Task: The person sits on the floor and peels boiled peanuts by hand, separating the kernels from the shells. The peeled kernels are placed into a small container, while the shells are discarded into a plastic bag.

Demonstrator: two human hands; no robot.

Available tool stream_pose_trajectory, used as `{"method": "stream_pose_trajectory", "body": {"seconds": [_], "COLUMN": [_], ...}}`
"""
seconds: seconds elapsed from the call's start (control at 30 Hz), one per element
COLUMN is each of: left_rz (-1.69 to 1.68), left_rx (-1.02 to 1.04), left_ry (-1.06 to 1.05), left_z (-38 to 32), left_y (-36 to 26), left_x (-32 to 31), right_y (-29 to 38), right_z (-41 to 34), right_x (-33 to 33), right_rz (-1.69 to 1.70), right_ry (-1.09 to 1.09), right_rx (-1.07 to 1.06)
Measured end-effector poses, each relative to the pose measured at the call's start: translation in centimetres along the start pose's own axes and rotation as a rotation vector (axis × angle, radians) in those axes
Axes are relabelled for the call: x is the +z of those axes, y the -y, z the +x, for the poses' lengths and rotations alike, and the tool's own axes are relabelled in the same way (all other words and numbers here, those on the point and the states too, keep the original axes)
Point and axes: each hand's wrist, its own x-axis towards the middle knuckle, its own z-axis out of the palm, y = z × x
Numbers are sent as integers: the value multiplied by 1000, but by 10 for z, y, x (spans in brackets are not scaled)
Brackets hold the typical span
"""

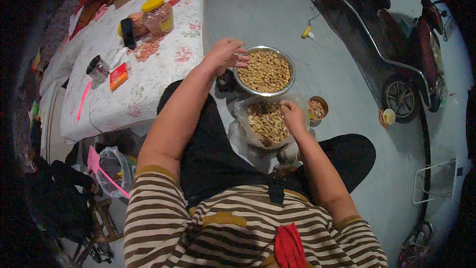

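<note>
A round metal bowl [293, 78] filled with unshelled peanuts [266, 70] stands on the floor before me. My left hand [227, 56] is over the bowl's left rim, fingers apart, with nothing visible in it. Below the bowl, a clear plastic bag [241, 128] is open and holds peanut shells [268, 124]. My right hand [293, 116] is at the bag's upper right edge, its fingers drawn together; whether something is between them is hidden. Just right of the bag stands a small round container [326, 109] with shelled peanuts [316, 108] in it.
On the left, a table with a floral cloth [148, 93] bears a yellow-lidded plastic jar [160, 18], loose pinkish peanuts [147, 50], a metal cup [98, 69] and an orange-red box [119, 77]. Below stands a bag-lined bin [115, 175]. A three-wheeled vehicle [398, 96] is at right.
</note>
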Motion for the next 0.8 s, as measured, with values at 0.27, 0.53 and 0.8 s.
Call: {"method": "stream_pose_trajectory", "body": {"seconds": [0.27,0.53,0.8], "left_rz": [256,115,-55], "left_rx": [84,184,123], "left_ry": [-152,-157,-125], "left_z": [7,18,20], "left_y": [-6,-29,-30], "left_x": [12,11,7], "right_y": [-18,-13,9], "right_z": [67,156,243], "right_x": [-6,36,87], "right_rz": [-135,-305,-636], "right_ry": [-143,-187,-12], "right_rx": [-75,-353,-499]}}
